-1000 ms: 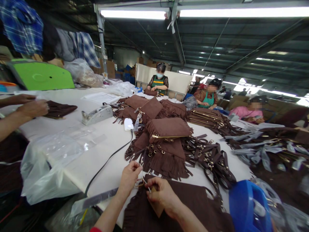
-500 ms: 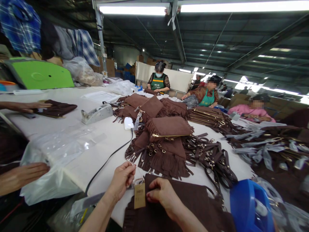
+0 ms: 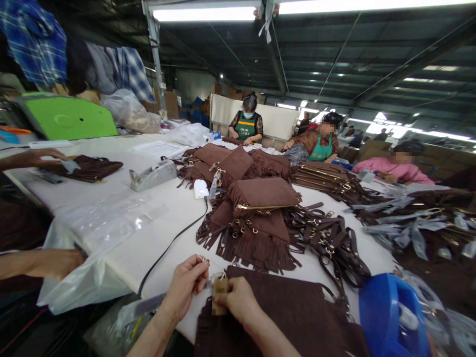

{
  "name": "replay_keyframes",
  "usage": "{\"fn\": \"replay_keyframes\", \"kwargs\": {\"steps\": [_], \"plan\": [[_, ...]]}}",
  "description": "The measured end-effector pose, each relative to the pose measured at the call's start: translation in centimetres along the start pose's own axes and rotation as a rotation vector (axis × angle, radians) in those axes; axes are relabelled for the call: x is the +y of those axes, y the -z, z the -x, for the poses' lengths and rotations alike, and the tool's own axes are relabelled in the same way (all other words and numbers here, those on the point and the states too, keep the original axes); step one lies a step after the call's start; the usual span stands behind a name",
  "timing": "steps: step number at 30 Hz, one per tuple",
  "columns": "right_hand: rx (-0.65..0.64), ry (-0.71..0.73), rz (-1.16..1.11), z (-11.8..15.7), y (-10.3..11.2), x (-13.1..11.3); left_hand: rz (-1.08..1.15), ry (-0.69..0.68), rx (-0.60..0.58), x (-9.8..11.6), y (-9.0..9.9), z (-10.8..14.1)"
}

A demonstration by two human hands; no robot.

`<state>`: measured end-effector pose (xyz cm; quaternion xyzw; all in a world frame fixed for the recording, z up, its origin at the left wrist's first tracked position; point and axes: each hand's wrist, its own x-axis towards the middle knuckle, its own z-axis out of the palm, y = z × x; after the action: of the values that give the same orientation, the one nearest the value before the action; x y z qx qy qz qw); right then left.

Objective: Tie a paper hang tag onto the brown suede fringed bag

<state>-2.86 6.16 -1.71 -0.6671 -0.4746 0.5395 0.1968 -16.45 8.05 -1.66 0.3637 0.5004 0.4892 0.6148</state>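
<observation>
In the head view, my left hand [image 3: 189, 283] is closed in a pinch on a thin pale string [image 3: 203, 258]. My right hand [image 3: 241, 300] grips a tan paper hang tag [image 3: 220, 287], thumb and fingers around its lower right part. Both hands are over the upper left corner of a dark brown fringed bag [image 3: 286, 312] lying flat at the table's near edge. Metal hardware and a bit of clear plastic show beside the tag; how the string joins them cannot be made out.
Brown fringed bags [image 3: 264, 193] are piled ahead, with a heap of straps [image 3: 327, 238] to their right. A blue plastic container [image 3: 386, 317] stands at the near right. A tape dispenser [image 3: 153, 174], black cable [image 3: 174, 238] and a co-worker's hands [image 3: 37, 158] are to the left.
My right hand has moved left onto the tag and closed on it. My left hand keeps its pinch. At the left, a co-worker's hand has lifted a pale strip off a brown bag.
</observation>
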Motion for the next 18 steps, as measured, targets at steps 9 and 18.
{"fn": "replay_keyframes", "kwargs": {"steps": [9, 18], "plan": [[-0.455, -0.122, -0.812, 0.7, 1.9, 0.5, -0.081, -0.011, -0.030, -1.1, 0.3, 1.2], [-0.267, -0.069, -0.873, -0.6, -0.8, 0.6, -0.294, -0.052, 0.027, -4.9, 0.7, 4.8]]}}
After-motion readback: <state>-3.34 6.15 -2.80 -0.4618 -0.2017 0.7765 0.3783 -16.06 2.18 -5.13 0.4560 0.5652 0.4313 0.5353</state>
